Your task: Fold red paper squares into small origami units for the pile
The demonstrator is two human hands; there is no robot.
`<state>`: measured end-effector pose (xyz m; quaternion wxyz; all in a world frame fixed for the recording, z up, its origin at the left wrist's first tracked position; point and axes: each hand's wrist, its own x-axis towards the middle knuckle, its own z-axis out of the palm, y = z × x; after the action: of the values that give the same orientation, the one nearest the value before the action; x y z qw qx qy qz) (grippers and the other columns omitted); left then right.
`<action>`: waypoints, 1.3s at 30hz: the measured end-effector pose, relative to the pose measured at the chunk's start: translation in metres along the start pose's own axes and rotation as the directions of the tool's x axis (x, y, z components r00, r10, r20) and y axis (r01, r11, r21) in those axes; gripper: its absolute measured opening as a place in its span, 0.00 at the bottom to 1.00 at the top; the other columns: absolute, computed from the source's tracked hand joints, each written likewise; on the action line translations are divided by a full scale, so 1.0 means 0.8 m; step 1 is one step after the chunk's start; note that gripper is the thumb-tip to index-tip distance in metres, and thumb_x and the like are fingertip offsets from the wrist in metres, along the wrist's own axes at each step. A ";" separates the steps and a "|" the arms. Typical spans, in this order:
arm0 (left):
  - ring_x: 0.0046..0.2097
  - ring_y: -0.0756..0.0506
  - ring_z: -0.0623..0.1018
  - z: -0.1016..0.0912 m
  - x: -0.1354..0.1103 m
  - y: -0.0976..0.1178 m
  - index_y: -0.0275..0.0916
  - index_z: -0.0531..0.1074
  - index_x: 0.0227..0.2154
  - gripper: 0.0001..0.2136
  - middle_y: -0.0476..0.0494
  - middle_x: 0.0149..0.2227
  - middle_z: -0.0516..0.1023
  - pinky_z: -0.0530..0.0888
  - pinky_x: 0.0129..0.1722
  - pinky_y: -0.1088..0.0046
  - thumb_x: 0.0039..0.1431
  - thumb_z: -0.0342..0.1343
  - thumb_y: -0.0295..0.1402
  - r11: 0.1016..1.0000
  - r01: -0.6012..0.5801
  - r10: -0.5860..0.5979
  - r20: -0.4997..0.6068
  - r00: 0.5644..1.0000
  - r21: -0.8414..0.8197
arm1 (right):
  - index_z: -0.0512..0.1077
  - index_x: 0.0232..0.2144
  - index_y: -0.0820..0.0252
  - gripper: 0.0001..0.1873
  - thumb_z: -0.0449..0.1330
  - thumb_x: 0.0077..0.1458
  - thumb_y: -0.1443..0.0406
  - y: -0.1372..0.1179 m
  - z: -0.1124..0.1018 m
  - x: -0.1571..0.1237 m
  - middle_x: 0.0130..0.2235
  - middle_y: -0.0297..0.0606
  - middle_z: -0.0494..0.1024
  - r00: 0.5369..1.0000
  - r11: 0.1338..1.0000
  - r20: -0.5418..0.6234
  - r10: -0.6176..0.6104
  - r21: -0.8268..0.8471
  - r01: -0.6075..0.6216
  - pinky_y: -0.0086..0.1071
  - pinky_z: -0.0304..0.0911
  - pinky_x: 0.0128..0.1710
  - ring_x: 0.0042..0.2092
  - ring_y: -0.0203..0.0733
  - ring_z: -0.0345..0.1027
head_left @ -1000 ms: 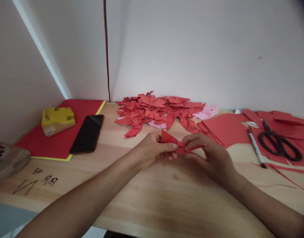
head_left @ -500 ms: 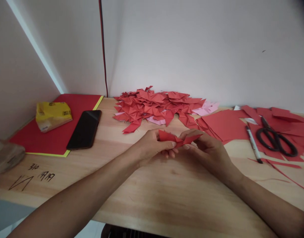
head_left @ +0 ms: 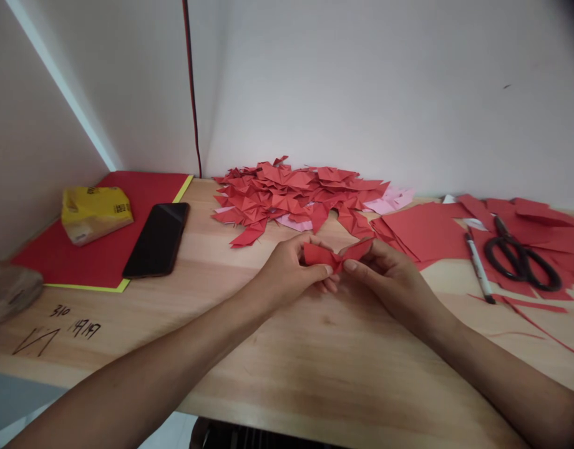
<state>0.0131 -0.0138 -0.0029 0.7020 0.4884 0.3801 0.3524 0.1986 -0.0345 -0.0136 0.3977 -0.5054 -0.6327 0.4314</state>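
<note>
Between my two hands is a small folded red paper piece [head_left: 319,254], its two pointed wings spread to left and right. My left hand [head_left: 296,268] pinches it near the middle, thumb in front and fingers behind. My right hand [head_left: 385,268] grips the other side, with the thumb pressed close to the centre crease. Both hands are just above the wooden table [head_left: 287,355]. Behind them lies a heap of similar folded red paper pieces [head_left: 287,193], with a few pink ones [head_left: 390,199] among them.
To the right are flat red paper sheets [head_left: 427,231], black scissors [head_left: 521,262], a marker pen [head_left: 478,268] and thin paper strips [head_left: 535,305]. On the left, a black phone [head_left: 158,240] and a yellow packet [head_left: 97,212] rest on red card [head_left: 90,265]. A wall [head_left: 362,81] stands behind.
My right thumb has moved in to the middle of the folded red paper, and its right wing now stands more upright. The left hand still holds its side.
</note>
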 end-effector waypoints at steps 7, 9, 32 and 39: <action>0.24 0.51 0.78 0.004 0.002 -0.003 0.36 0.67 0.37 0.12 0.50 0.24 0.77 0.74 0.26 0.77 0.50 0.56 0.19 0.998 -0.019 0.021 -0.032 0.999 0.064 | 0.71 0.33 0.58 0.11 0.61 0.57 0.56 0.002 0.000 0.000 0.30 0.36 0.79 1.000 0.999 0.027 0.000 0.039 -0.001 0.33 0.68 0.32 0.32 0.39 0.74; 0.24 0.51 0.78 0.005 0.002 -0.004 0.36 0.67 0.38 0.12 0.50 0.24 0.77 0.74 0.26 0.78 0.50 0.55 0.19 0.997 -0.007 0.010 -0.041 0.999 0.072 | 0.71 0.33 0.57 0.10 0.61 0.57 0.57 0.003 0.001 0.001 0.30 0.36 0.79 0.999 0.998 0.041 0.003 0.064 -0.006 0.33 0.68 0.34 0.33 0.39 0.74; 0.26 0.51 0.78 0.004 -0.003 -0.011 0.38 0.67 0.36 0.11 0.52 0.26 0.76 0.76 0.27 0.77 0.50 0.59 0.23 0.977 -0.060 0.070 -0.043 0.997 0.205 | 0.66 0.30 0.56 0.09 0.61 0.58 0.59 0.000 0.002 0.003 0.29 0.32 0.75 0.992 0.985 0.105 0.075 0.150 -0.090 0.30 0.62 0.32 0.31 0.35 0.69; 0.25 0.51 0.78 0.002 0.000 -0.015 0.37 0.67 0.32 0.07 0.51 0.24 0.76 0.76 0.28 0.76 0.50 0.59 0.23 0.980 -0.027 0.034 -0.028 0.999 0.199 | 0.67 0.31 0.56 0.10 0.61 0.58 0.58 0.002 0.000 0.001 0.29 0.32 0.74 0.993 0.990 0.089 0.079 0.110 -0.088 0.30 0.60 0.31 0.31 0.36 0.67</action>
<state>0.0161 -0.0176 -0.0140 0.6382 0.5561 0.4169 0.3311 0.1992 -0.0338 -0.0150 0.3802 -0.4893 -0.6018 0.5039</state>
